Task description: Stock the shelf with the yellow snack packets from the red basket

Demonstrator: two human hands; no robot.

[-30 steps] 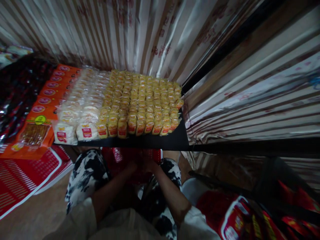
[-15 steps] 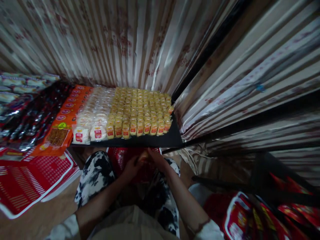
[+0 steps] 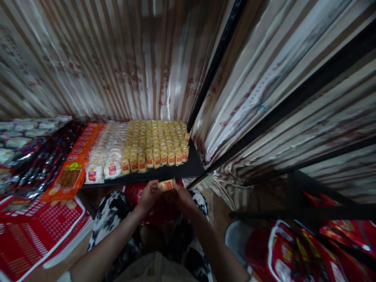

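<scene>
Between my two hands is a small wrapped snack pack (image 3: 166, 185), yellowish with a red and orange label. My left hand (image 3: 149, 194) grips its left end, and my right hand (image 3: 181, 192) pinches its right end. Both hands are over my lap, just in front of the black shelf (image 3: 164, 172). On that shelf stand close rows of matching yellow snack packs (image 3: 155, 145), labels facing me. Left of them lie rows of white wrapped packs (image 3: 112, 169) with red labels.
Orange snack bags (image 3: 72, 168), dark shiny packets (image 3: 44, 160) and white-green packs (image 3: 26, 133) fill the shelf's left. A red basket (image 3: 44, 231) sits below left, and red packages (image 3: 296, 250) lie at lower right. Striped curtains (image 3: 132, 58) hang behind, crossed by a black post (image 3: 216, 62).
The snack pack has come up and turned, so its label now shows between my hands. My view has shifted, placing the shelf lower and farther left in the picture.
</scene>
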